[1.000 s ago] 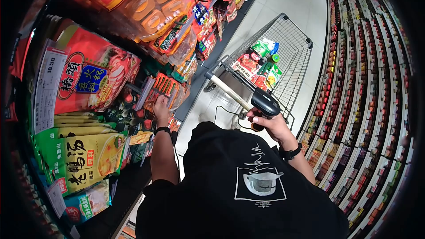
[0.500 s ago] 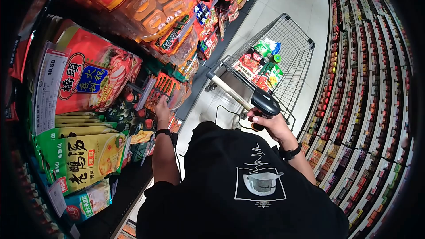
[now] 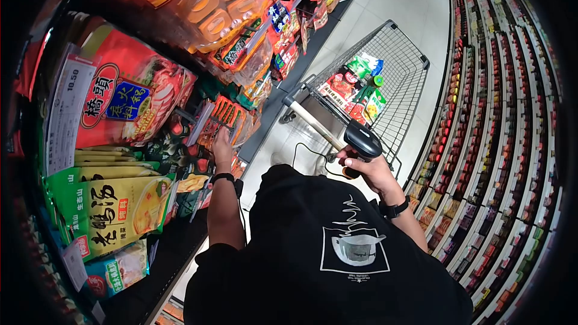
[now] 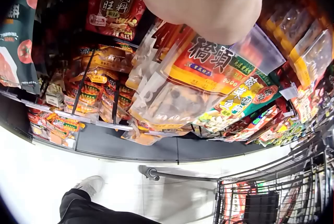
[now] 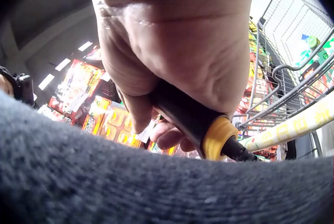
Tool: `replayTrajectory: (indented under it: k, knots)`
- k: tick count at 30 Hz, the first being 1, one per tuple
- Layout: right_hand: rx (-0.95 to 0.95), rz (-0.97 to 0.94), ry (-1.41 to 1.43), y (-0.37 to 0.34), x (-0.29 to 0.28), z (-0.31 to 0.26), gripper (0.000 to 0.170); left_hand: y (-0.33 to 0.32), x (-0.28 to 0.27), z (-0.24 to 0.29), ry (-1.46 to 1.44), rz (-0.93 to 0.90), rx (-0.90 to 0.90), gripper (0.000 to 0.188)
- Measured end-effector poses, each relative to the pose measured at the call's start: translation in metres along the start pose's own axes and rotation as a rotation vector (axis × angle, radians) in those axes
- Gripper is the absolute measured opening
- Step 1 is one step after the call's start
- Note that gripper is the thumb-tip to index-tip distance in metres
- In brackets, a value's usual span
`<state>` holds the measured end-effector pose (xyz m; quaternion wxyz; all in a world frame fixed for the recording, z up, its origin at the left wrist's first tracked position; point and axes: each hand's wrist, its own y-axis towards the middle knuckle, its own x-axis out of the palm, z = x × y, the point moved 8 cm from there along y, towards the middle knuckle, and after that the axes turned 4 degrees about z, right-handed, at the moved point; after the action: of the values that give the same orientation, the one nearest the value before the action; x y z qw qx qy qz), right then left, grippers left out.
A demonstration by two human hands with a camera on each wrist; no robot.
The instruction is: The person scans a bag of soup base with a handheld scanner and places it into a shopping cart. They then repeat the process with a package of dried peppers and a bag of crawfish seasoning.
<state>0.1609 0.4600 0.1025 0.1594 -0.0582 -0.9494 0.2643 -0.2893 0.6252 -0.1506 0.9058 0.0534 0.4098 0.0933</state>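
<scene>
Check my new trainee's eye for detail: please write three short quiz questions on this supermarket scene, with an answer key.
1. Which hand holds the black corded scanner?
2. True or false: the shopping cart has nothing in it.
3. Fill in: the price tag at the edge of the large red packet reads ____.

Key
1. The right hand; the left hand is at the orange packets.
2. False; grocery packets lie in it.
3. 10.50.
</scene>
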Motion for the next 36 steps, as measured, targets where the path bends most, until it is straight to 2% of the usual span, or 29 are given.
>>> replayTrajectory:
  k: [2,6,9,12,15,19,22,25,28,36]
  knots:
    - [-0.01,0.006,-0.006,0.0,0.0,0.0,0.041,-0.001,0.002,-0.001,-0.029,0.011,0.0,0.022]
    - [-0.004,0.002,-0.041,0.003,0.0,0.003,0.041,-0.001,-0.006,0.013,-0.074,0.02,0.033,0.022]
    - [0.022,0.001,-0.033,0.003,0.005,0.001,0.04,0.002,-0.003,0.014,-0.049,-0.072,-0.047,0.017]
    - [0.03,-0.005,-0.023,0.002,0.012,-0.002,0.039,0.0,-0.002,0.007,-0.174,0.037,-0.013,0.019]
    - [-0.005,-0.017,-0.05,0.003,0.013,-0.002,0.04,-0.002,-0.006,0.014,-0.027,0.053,0.078,0.019]
    - [-0.01,-0.048,-0.082,0.002,0.018,-0.003,0.039,0.0,-0.001,0.007,-0.118,0.039,0.08,0.022]
    - [-0.001,-0.063,-0.101,0.001,0.017,-0.001,0.044,-0.001,-0.002,0.007,-0.06,0.047,0.066,0.016]
    - [0.013,-0.05,-0.092,-0.001,0.019,-0.002,0.044,0.003,-0.005,0.012,-0.066,0.091,0.099,0.012]
    - [0.004,-0.05,-0.109,-0.003,0.018,-0.001,0.043,0.008,-0.014,0.013,-0.064,0.201,0.04,0.01]
    - [0.011,-0.048,-0.102,-0.007,0.019,-0.002,0.041,0.017,-0.007,0.004,-0.022,0.176,0.028,0.015]
